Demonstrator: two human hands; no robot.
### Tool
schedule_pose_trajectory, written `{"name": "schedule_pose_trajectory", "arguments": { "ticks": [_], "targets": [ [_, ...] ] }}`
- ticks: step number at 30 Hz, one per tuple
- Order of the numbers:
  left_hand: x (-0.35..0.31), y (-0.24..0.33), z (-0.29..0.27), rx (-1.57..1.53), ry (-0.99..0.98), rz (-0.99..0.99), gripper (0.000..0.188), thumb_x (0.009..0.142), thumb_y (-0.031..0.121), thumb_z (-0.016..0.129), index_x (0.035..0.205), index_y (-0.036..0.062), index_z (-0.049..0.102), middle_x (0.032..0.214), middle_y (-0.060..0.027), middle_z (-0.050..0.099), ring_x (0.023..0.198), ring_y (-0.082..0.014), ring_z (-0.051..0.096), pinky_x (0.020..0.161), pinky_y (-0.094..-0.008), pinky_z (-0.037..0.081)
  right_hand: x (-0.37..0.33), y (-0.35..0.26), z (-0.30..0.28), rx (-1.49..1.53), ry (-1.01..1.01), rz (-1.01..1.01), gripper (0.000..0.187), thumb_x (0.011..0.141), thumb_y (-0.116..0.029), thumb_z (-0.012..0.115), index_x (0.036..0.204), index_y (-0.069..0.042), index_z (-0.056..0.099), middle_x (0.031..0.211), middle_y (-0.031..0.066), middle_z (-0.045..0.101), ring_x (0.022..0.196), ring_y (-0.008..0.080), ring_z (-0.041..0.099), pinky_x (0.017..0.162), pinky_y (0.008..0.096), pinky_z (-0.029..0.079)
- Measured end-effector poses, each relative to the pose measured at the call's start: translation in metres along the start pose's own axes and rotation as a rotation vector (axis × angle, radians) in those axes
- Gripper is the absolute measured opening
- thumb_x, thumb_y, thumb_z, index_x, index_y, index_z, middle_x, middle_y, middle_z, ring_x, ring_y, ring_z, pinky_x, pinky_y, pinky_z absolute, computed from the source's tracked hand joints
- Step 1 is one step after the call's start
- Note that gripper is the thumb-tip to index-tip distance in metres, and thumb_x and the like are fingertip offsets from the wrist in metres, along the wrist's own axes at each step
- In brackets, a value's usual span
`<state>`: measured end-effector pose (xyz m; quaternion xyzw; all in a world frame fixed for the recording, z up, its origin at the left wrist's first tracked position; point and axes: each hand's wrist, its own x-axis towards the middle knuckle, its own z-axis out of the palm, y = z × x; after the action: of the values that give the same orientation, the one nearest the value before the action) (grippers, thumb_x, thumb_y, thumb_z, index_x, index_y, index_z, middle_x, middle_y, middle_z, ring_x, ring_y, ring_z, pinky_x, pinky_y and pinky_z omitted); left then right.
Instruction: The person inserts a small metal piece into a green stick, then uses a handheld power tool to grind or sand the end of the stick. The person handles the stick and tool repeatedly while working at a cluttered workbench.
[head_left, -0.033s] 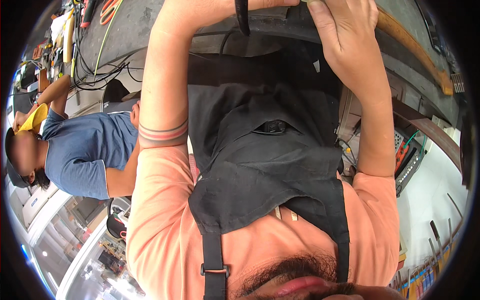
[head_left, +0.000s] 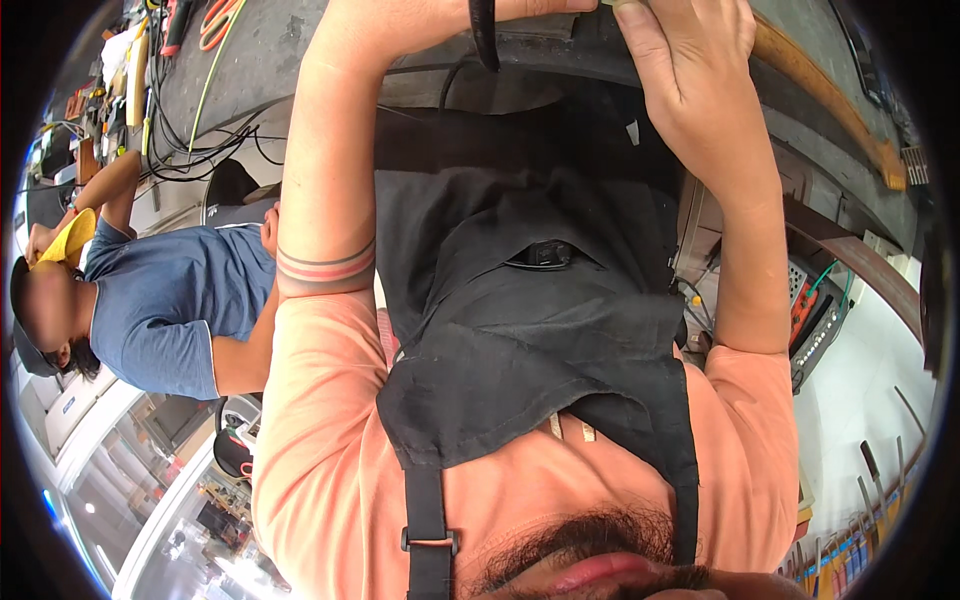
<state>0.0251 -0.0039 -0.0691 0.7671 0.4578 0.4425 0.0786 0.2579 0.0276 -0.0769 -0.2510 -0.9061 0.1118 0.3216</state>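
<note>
At the top edge, my left hand (head_left: 410,22) is closed around a tool whose black, curved handle (head_left: 484,35) sticks out below it. One finger of that hand stretches toward my right hand (head_left: 690,50). The right thumb presses in against the fingers, and a tiny pale bit shows at its tip, too small to name. Both hands are cut off by the picture's upper edge, so the fingertips and the tool's working end are hidden. Beside my right hand lies a long, curved wooden handle (head_left: 825,90).
A dark grey workbench (head_left: 270,75) spans the top. Orange-handled scissors (head_left: 217,22), a red-handled tool (head_left: 175,28) and black cables (head_left: 200,148) lie at its left. A person in a blue shirt (head_left: 180,290) is close on the left. Several tools hang at the lower right.
</note>
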Motion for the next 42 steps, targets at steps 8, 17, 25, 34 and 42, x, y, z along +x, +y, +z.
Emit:
{"name": "schedule_pose_trajectory", "arguments": {
  "ticks": [8, 17, 25, 34, 42],
  "targets": [
    [0.000, 0.001, 0.000, -0.023, -0.010, -0.048, 0.075, 0.069, 0.025, 0.095, 0.131, 0.0006, 0.061, 0.122, -0.0109, 0.063, 0.115, -0.0230, 0.061, 0.100, -0.0358, 0.048, 0.000, 0.001, 0.002, -0.019, 0.013, -0.017, 0.039, 0.101, -0.011, 0.053, 0.140, -0.010, 0.055, 0.125, 0.0187, 0.055, 0.123, 0.0374, 0.047, 0.113, 0.0496, 0.028],
    [0.001, 0.006, -0.001, 0.044, 0.001, 0.115, 0.075, 0.067, 0.023, 0.093, 0.131, -0.0008, 0.062, 0.128, -0.0146, 0.063, 0.120, -0.0267, 0.060, 0.103, -0.0371, 0.047, -0.004, 0.008, 0.008, -0.025, 0.063, -0.038, 0.037, 0.101, -0.012, 0.053, 0.138, -0.011, 0.056, 0.125, 0.0207, 0.053, 0.123, 0.0385, 0.046, 0.112, 0.0499, 0.029],
    [-0.001, 0.014, -0.004, 0.048, -0.014, 0.030, 0.075, 0.067, 0.024, 0.094, 0.130, -0.0012, 0.062, 0.126, -0.0152, 0.062, 0.118, -0.0277, 0.061, 0.102, -0.0374, 0.048, -0.003, 0.007, 0.007, -0.029, 0.048, -0.029, 0.037, 0.101, -0.013, 0.053, 0.138, -0.011, 0.055, 0.125, 0.0212, 0.053, 0.123, 0.0394, 0.046, 0.111, 0.0503, 0.028],
    [0.003, 0.012, -0.006, 0.114, -0.019, 0.100, 0.076, 0.066, 0.026, 0.093, 0.129, -0.0016, 0.062, 0.125, -0.0176, 0.063, 0.118, -0.0308, 0.062, 0.102, -0.0387, 0.048, -0.003, 0.004, 0.001, -0.038, 0.003, 0.006, 0.039, 0.101, -0.013, 0.053, 0.140, -0.012, 0.054, 0.125, 0.0217, 0.052, 0.123, 0.0395, 0.045, 0.111, 0.0508, 0.028],
    [0.006, 0.011, -0.009, 0.142, -0.004, 0.124, 0.077, 0.066, 0.028, 0.094, 0.129, -0.0019, 0.062, 0.125, -0.0179, 0.064, 0.117, -0.0311, 0.062, 0.102, -0.0391, 0.048, 0.001, 0.000, -0.003, -0.015, -0.015, 0.003, 0.041, 0.101, -0.013, 0.053, 0.142, -0.012, 0.053, 0.126, 0.0214, 0.052, 0.122, 0.0393, 0.045, 0.112, 0.0511, 0.027]
  ]
}}
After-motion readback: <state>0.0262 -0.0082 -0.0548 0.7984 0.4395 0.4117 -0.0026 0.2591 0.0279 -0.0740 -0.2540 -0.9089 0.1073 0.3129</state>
